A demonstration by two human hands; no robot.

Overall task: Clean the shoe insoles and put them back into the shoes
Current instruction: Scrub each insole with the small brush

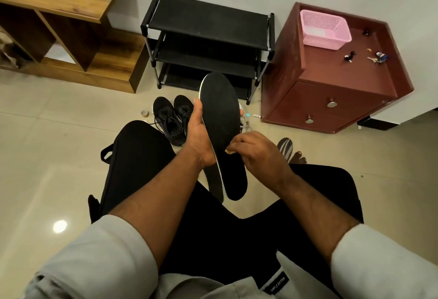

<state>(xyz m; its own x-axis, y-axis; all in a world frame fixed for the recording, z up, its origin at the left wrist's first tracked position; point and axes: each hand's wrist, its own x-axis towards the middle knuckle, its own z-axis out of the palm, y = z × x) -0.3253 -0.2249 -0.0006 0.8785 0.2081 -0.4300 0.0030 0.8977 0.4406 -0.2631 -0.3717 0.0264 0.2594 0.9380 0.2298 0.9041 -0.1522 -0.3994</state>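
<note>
A long black insole (221, 113) with a white edge stands upright in front of me. My left hand (200, 130) grips it from the left, thumb on top and fingers behind. A second black insole (214, 186) peeks out behind the lower part. My right hand (258, 149) pinches a small yellowish thing (229, 151), too small to tell what, against the insole's lower half. Two black lace-up shoes (171, 118) sit side by side on the tiled floor just beyond my left hand.
A black three-tier shoe rack (208, 26) stands against the wall. A maroon cabinet (336, 90) to the right carries a pink basket (324, 29) and keys. A wooden shelf unit (71, 26) is at left. A black bag (132, 161) lies by my left knee. Small items lie near the shoes.
</note>
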